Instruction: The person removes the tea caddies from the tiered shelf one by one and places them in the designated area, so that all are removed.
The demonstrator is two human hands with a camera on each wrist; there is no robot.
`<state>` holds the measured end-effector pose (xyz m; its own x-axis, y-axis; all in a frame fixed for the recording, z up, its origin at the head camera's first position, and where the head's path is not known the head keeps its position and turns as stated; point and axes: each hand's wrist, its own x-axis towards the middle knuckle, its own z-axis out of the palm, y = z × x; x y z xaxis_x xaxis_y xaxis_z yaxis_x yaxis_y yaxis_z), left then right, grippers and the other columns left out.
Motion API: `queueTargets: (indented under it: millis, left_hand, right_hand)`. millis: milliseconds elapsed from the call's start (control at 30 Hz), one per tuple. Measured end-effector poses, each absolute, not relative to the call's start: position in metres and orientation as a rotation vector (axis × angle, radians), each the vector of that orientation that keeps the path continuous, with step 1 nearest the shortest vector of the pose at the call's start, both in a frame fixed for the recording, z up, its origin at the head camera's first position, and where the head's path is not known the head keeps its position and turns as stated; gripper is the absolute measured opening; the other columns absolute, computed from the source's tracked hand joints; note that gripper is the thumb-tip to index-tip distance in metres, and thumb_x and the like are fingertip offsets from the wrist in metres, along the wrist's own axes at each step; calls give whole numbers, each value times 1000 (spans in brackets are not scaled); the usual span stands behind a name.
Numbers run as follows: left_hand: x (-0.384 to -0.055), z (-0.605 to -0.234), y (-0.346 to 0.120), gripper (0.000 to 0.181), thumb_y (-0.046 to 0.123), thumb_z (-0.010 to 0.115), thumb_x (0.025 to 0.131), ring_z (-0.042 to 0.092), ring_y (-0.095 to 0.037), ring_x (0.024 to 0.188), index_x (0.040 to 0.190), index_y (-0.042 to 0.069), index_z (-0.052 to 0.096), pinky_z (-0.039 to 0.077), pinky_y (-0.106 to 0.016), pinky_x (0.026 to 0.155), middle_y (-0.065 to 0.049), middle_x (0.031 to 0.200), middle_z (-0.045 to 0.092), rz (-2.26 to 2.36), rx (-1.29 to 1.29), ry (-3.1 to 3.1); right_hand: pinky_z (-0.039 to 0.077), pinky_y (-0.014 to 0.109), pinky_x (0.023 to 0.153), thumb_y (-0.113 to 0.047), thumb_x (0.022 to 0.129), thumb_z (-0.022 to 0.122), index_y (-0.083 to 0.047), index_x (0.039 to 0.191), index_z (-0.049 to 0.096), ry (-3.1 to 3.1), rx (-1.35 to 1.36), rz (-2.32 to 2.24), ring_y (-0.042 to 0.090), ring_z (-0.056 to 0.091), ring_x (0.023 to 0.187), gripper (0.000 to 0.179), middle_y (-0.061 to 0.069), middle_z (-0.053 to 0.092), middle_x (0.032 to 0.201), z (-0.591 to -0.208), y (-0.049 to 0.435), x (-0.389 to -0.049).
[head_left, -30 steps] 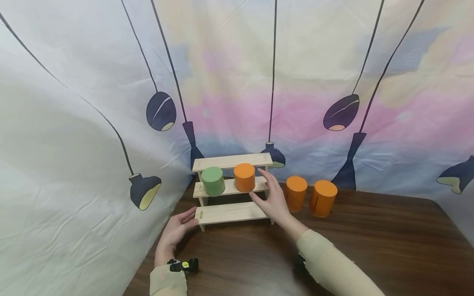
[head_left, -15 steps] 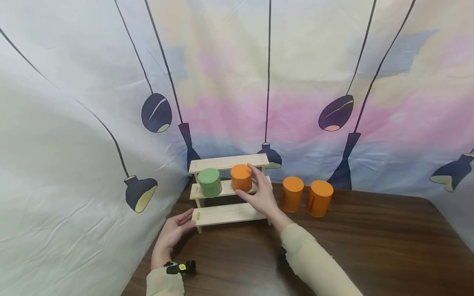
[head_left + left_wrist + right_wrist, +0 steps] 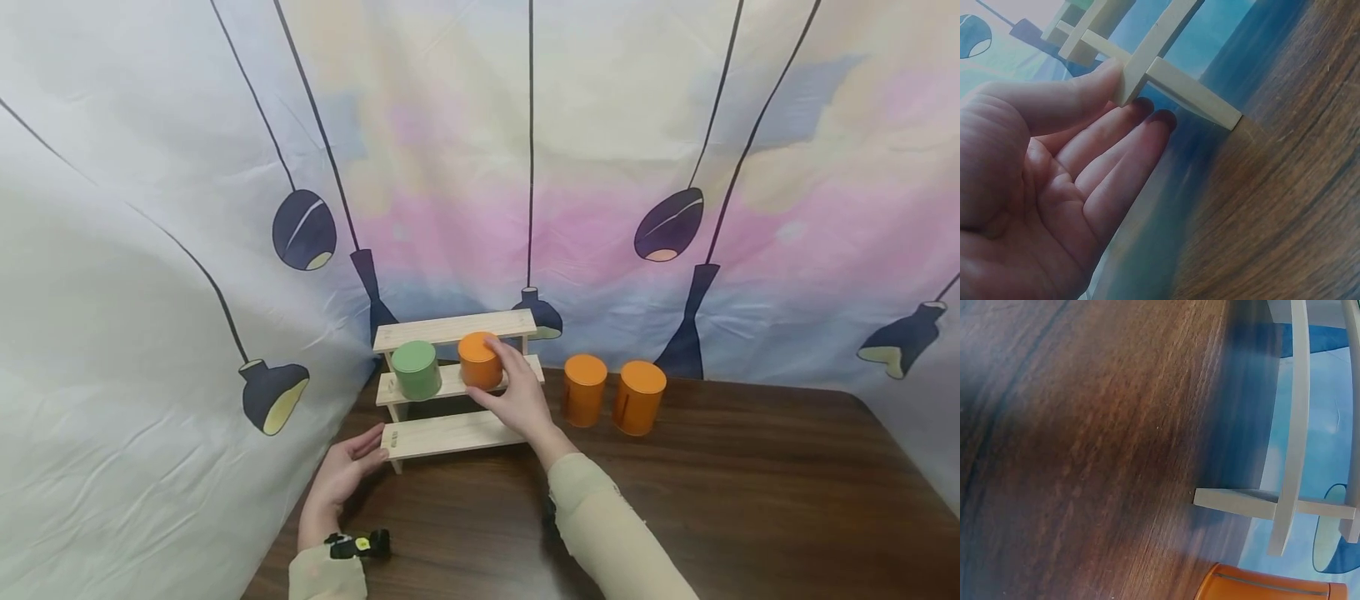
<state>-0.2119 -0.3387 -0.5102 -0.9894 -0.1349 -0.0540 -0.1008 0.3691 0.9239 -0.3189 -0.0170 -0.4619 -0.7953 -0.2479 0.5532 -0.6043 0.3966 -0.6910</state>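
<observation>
A three-step wooden rack (image 3: 450,435) stands on the table in the head view. My left hand (image 3: 341,475) pinches the left end of its lowest step. In the left wrist view, the thumb lies against the board's end (image 3: 1138,75) and other fingertips are under it. On the middle step, an orange can (image 3: 477,363) sits to the right of a green can (image 3: 416,372). My right hand (image 3: 522,402) holds the orange can from its right side, thumb low in front and fingers by the lid. The right wrist view does not show that hand.
Two taller orange cans (image 3: 585,390) (image 3: 639,398) stand upright on the dark wooden table (image 3: 765,475), right of the rack. A printed cloth (image 3: 600,183) hangs behind the table and along its left side.
My right hand has moved left from beside the orange can on the middle step and has taken hold of it. The left hand stays on the rack. The head view has shifted slightly.
</observation>
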Motion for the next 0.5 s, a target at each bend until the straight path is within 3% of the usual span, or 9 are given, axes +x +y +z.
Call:
queueTargets:
  millis: [200,500]
  left_hand:
    - [-210,-511,-339,62,20,76,101,56,-30,142,156,2,53,45,-50,117,-16,152,58,-1747,227,-2565]
    - [-210,-510,-338,61,19,75,101,57,-31,141,156,2,54,46,-50,115,-16,152,59,-1742,238,-2559]
  right_hand:
    - [53,49,110,-22,88,92,-24,155,55,-2293,682,1356,29,58,138,77,7,57,154,-460,-20,-319]
    - [52,50,111,-22,90,89,-24,155,53,-2336,664,1382,29,59,137,75,7,58,152,-458,-20,-319]
